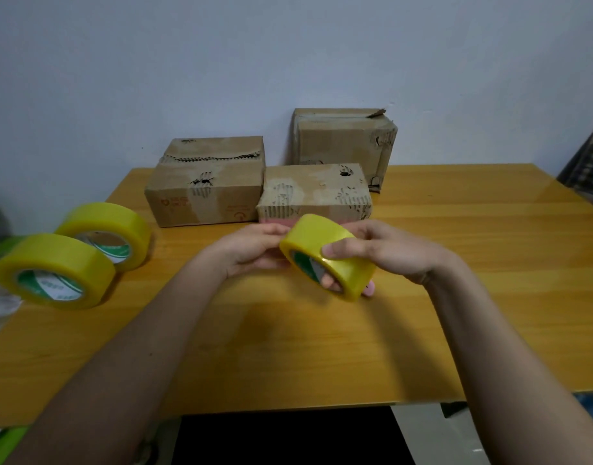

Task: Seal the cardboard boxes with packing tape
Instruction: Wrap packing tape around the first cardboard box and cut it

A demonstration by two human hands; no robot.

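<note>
Both hands hold one roll of yellow packing tape (327,255) in the air above the middle of the wooden table (456,297). The right hand (385,251) grips the roll, with the thumb laid over its outer band and fingers passing under and through the core; a fingertip shows inside the hole. The left hand (254,251) is at the roll's left edge with its fingertips pressed to the tape surface, curled and close together; whether it pinches a loose end cannot be told. The roll is tilted, its open core facing down and towards the camera, and a green and white label lines the core, its writing too small to read.

Two more rolls of the same yellow tape lie at the left side of the table, touching each other: the near roll (53,271) and the far roll (105,234), both with green-printed cores whose lettering is blurred.

Three worn cardboard boxes stand at the far side against the pale wall. The left box (204,193) carries faint red printing and a round red mark on its front, not legible. The middle box (313,193) sits just beside it, its surface torn and peeled. The tall box (343,139) stands behind the middle one, with a ragged top flap.
</note>
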